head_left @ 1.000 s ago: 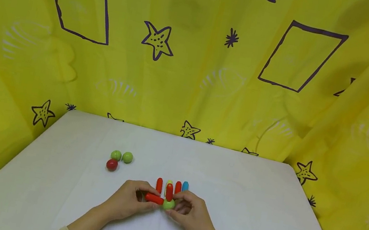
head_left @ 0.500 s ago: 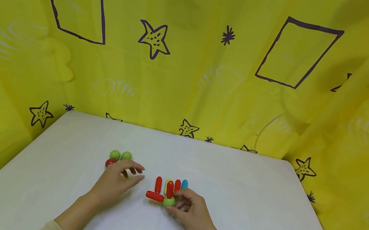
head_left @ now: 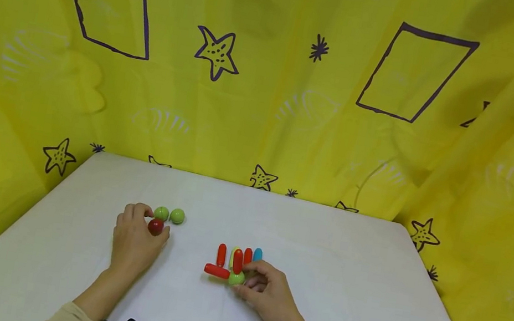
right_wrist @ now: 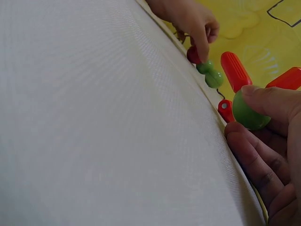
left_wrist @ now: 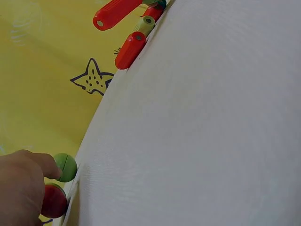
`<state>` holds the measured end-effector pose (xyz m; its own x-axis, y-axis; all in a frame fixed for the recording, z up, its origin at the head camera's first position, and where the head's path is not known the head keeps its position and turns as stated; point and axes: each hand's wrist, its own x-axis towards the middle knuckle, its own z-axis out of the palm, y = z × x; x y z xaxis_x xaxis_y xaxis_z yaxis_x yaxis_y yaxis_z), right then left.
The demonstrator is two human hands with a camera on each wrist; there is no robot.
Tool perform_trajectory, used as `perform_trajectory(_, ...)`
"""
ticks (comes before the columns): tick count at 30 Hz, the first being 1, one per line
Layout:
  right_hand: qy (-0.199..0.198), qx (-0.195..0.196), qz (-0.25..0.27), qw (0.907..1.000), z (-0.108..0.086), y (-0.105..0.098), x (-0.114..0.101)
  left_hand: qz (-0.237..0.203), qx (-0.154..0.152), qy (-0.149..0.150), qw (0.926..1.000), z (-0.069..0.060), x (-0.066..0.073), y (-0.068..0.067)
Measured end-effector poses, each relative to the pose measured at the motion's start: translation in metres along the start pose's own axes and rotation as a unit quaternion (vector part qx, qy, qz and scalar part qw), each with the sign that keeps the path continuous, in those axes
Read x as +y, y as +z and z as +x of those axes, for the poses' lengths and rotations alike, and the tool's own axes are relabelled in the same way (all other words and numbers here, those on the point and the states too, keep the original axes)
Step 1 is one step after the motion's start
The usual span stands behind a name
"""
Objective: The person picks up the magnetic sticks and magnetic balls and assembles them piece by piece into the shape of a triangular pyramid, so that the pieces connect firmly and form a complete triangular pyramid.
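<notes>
The left hand (head_left: 135, 239) reaches over a red ball (head_left: 155, 226), its thumb and fingers spread on either side; whether they touch it cannot be told. In the left wrist view, its fingers lie beside a green ball (left_wrist: 66, 167) and the red ball (left_wrist: 54, 201). Between thumb and fingers, the right hand (head_left: 273, 298) pinches a green ball (head_left: 236, 278) bearing two red sticks, one upright (head_left: 237, 261) and one pointing left (head_left: 217, 271). The right wrist view shows its thumb on this green ball (right_wrist: 249, 110).
Two green balls (head_left: 161, 214) (head_left: 177, 216) rest just behind the red one. Behind the held piece are red sticks (head_left: 221, 255), a yellow-green stick and a blue stick (head_left: 258, 254). A yellow patterned curtain (head_left: 244, 113) hangs behind the white table (head_left: 323, 249).
The left hand has let go of the left-pointing red stick and moved left to the red ball. The right hand keeps its hold in nearly the same place.
</notes>
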<state>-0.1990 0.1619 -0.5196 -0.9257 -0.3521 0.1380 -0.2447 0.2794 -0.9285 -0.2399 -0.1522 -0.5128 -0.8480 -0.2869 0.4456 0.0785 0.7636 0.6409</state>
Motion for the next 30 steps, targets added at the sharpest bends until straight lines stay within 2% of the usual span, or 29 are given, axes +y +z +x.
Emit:
perform_trajectory(6, 0.001, 0.001, -0.005, 1.0000, 0.0011, 0.0002, -0.0003, -0.029, -0.037, -0.023, 0.9986, 0.0013, -0.0074, 0.0039)
perform_trajectory(11, 0.005, 0.000, -0.006, 1.0000, 0.0013, -0.0002, -0.0014, -0.040, -0.028, -0.027, 0.9985, 0.0028, -0.0085, 0.0057)
perform_trajectory(21, 0.009, -0.010, 0.001, 0.9999, 0.0012, -0.0003, 0.0000, -0.069, -0.015, -0.014, 0.9974, 0.0007, -0.0059, 0.0049)
perform_trajectory(23, 0.008, -0.009, 0.001, 0.9999, 0.0010, -0.0002, 0.0005, -0.085, -0.016, 0.001, 0.9963, -0.0002, -0.0048, 0.0056)
perform_trajectory(25, 0.006, -0.009, 0.000, 0.9999, 0.0010, -0.0003, 0.0011, -0.107, -0.013, 0.029, 0.9937, -0.0013, -0.0038, 0.0069)
perform_trajectory(27, 0.003, -0.008, -0.002, 1.0000, 0.0010, -0.0002, 0.0022, -0.140, -0.013, 0.074, 0.9874, -0.0024, -0.0023, 0.0083)
perform_trajectory(30, 0.002, -0.008, -0.007, 0.9999, 0.0008, 0.0006, 0.0039, -0.184, -0.029, 0.136, 0.9731, -0.0060, -0.0003, 0.0095)
